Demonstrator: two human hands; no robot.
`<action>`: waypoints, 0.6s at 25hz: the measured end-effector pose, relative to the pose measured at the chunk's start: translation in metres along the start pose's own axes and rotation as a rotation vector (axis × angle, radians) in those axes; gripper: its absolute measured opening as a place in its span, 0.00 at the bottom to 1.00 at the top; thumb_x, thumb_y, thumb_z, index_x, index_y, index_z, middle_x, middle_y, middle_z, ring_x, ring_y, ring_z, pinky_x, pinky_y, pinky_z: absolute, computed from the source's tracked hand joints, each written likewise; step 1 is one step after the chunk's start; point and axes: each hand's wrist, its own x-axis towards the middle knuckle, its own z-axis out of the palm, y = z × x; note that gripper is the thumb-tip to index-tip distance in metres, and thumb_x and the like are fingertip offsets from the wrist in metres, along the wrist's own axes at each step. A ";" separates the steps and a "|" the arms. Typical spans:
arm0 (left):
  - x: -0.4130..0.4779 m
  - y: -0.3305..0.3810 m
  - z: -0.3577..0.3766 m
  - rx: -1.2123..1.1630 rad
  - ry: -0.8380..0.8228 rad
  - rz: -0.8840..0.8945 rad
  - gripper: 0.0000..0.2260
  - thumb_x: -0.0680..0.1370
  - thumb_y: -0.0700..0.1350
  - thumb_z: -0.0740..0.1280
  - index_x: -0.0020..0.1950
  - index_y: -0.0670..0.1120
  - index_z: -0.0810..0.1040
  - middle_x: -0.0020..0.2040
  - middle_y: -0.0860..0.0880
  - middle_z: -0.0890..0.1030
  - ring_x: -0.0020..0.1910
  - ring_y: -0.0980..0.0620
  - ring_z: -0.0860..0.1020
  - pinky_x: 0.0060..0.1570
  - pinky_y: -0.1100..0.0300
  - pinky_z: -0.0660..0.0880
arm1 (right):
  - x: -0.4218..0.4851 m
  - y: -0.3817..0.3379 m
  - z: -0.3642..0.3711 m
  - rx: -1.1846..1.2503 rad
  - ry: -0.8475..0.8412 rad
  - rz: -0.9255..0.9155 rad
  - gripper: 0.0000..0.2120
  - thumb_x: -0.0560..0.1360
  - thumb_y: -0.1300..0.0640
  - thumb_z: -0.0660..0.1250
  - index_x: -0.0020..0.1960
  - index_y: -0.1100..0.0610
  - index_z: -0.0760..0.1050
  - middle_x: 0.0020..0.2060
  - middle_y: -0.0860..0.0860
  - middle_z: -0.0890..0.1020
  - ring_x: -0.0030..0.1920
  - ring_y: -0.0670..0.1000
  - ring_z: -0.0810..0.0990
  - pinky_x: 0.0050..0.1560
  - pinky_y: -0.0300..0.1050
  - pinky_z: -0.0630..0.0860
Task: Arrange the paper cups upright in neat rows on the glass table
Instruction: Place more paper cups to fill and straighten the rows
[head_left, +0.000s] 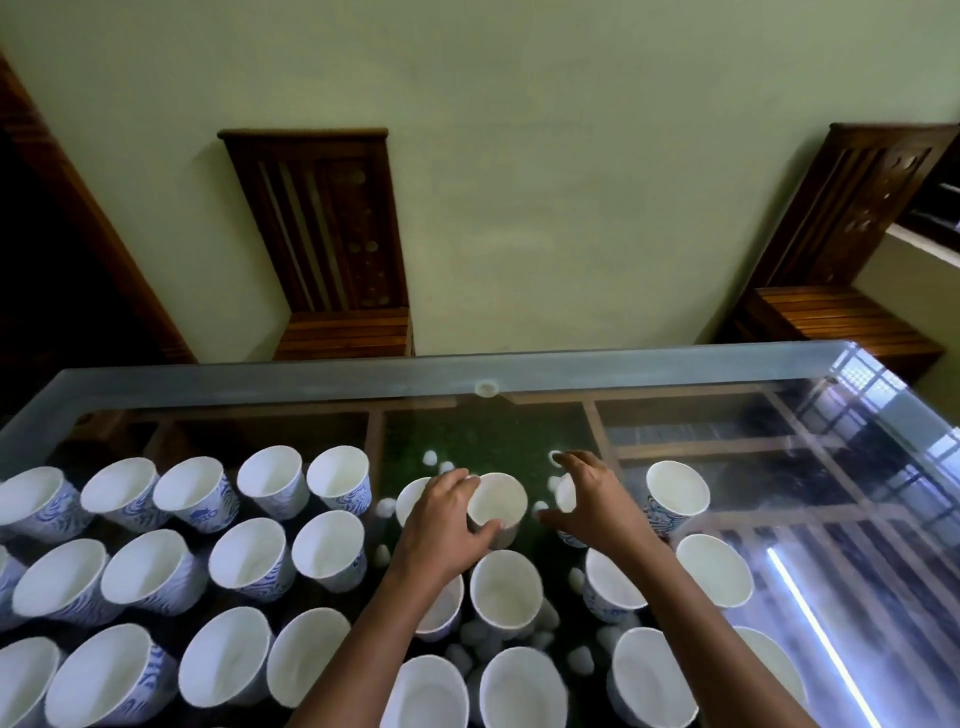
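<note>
Paper cups (249, 556) stand upright, mouths up, in three rough rows across the glass desk (363, 371), filling the near half from its left edge toward the middle; the strip along the far edge is bare of cups. The left hand (447, 519) grasps one cup (498, 501) in the back row near the middle of the desk, thumb on the near side of the rim and fingers curled over the far side. That is a hold that keeps the cup vertical while it is nudged into line with its neighbours. Just beside it, the right hand (597, 501) hovers with its fingers spread and arched over a second cup (565, 499), which it mostly hides. The hand looks released rather than closed on it, probably set to take this cup next. Farther toward the right edge another cup (678, 491) stands alone at the end of the back row, so the two cups under the hands fill the gap between it and the left group. The right-hand columns look looser than the left, so the work seems well along but not finished. White pebbles (430, 457) lie under the glass, and two wooden chairs (322, 234) stand against the wall beyond the far edge.
</note>
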 end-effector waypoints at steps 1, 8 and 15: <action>-0.004 -0.008 -0.007 0.005 0.015 0.009 0.26 0.73 0.55 0.67 0.68 0.48 0.70 0.70 0.49 0.68 0.68 0.51 0.65 0.65 0.57 0.64 | 0.002 -0.012 0.003 0.000 -0.002 -0.036 0.36 0.69 0.50 0.73 0.72 0.56 0.61 0.71 0.54 0.65 0.70 0.54 0.65 0.67 0.47 0.66; -0.068 -0.089 -0.084 -0.045 0.140 -0.100 0.20 0.71 0.47 0.71 0.61 0.42 0.76 0.61 0.44 0.76 0.60 0.46 0.73 0.59 0.58 0.68 | -0.017 -0.128 0.049 0.027 -0.083 -0.231 0.31 0.69 0.52 0.73 0.68 0.60 0.68 0.63 0.58 0.74 0.63 0.58 0.72 0.60 0.44 0.67; -0.198 -0.125 -0.142 -0.125 0.086 -0.056 0.20 0.70 0.45 0.73 0.60 0.40 0.77 0.60 0.42 0.77 0.60 0.45 0.75 0.61 0.56 0.69 | -0.142 -0.211 0.094 0.103 -0.110 -0.217 0.28 0.68 0.55 0.74 0.65 0.61 0.71 0.61 0.58 0.77 0.57 0.58 0.77 0.54 0.41 0.69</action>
